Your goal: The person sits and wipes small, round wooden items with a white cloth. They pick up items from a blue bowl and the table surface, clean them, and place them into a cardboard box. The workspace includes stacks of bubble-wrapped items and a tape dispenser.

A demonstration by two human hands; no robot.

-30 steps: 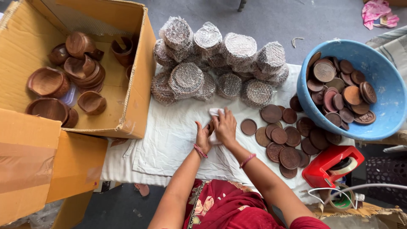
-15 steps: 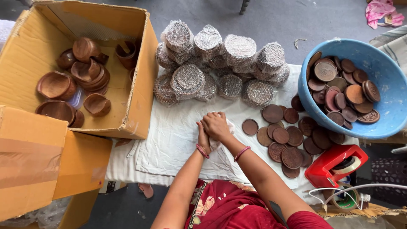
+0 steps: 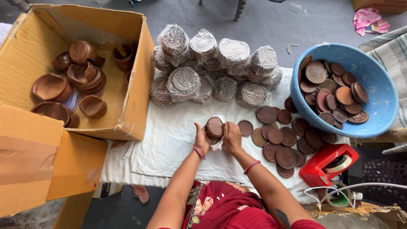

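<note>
My left hand (image 3: 202, 140) curls its fingers around a small stack of round brown wooden coasters (image 3: 214, 127), gripping it from the left side with the top disc facing up. My right hand (image 3: 232, 136) presses in from the right, its fingers closed narrow over a scrap of white wrapping (image 3: 218, 144) that peeks out just below the stack, between my two palms. So the stack sits clamped between both sets of fingers, just above the white cloth (image 3: 169, 140) that covers the table.

Right of my right fingers, a single loose coaster (image 3: 245, 127) lies just beside them, and past it a spread of loose brown discs (image 3: 282, 140) overlaps across the cloth. Farther right stands a blue plastic bowl (image 3: 381, 106) filled with more discs. Near my right forearm sits a red tape dispenser (image 3: 324, 165).

Beyond my fingertips, a heap of bubble-wrapped round bundles (image 3: 212, 68) is piled at the far edge of the cloth. To the left of my left fingers, well apart, an open cardboard box (image 3: 135, 85) holds brown wooden bowls (image 3: 80, 80), some nested in one another.
</note>
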